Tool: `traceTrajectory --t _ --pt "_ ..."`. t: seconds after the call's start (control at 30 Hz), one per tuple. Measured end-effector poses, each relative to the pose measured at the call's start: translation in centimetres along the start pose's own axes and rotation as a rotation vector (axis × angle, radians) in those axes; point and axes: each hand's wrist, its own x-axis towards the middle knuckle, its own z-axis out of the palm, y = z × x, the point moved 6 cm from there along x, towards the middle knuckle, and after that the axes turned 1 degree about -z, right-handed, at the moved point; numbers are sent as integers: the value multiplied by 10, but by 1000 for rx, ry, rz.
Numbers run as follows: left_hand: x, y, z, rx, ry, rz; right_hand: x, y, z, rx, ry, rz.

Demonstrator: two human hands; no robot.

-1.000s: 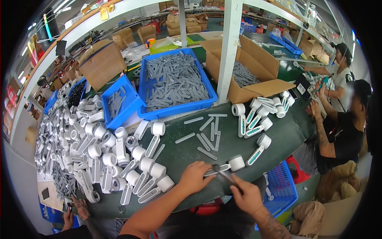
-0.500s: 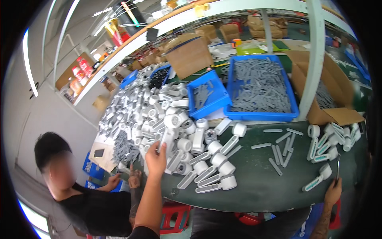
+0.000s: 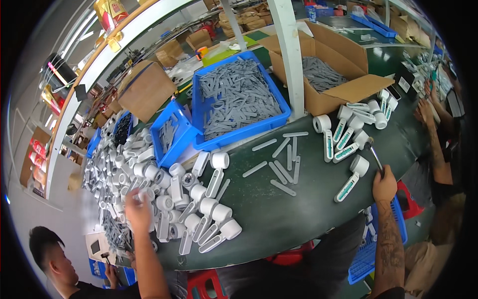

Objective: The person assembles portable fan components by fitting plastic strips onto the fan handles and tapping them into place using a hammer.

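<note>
My left hand (image 3: pixel 138 212) is smeared by motion over a heap of white plastic housings (image 3: pixel 164 203), each with a round head and a flat handle. Whether it holds one of them I cannot make out. On the right, my right hand (image 3: pixel 385 187) is closed round a thin metal-shafted tool that looks like a small hammer (image 3: pixel 376 158), its head end pointing up and away. Just left of that hand lies a white housing with a grey-green strip (image 3: pixel 347 187). Several loose grey strips (image 3: pixel 283 172) are scattered mid-table.
A blue tray full of grey strips (image 3: pixel 286 117) stands behind, with a smaller tilted blue tray (image 3: pixel 164 157) beside it. An open cardboard box (image 3: pixel 358 88) sits behind a white post (image 3: pixel 289 55). Finished-looking housings (image 3: pixel 343 132) cluster before it. People work at both sides.
The view has swung right, so the table's contents sit further left. My left hand, earlier gripping a white housing, is now blurred over the heap. My right hand still holds the hammer-like tool.
</note>
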Motion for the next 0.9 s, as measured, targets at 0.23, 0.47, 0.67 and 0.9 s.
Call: traceTrajectory --t 0.23,0.47,0.67,0.9 --pt "-64 209 141 200 -669 435 0 6 -3 -6 1 -7" --pt "-68 204 210 769 -946 367 0 -7 -4 41 -8 -12" --pt "-80 237 215 543 -811 547 -2 -3 -1 39 -9 15" --pt "-126 302 236 -239 -777 871 2 -10 -7 45 -21 34"
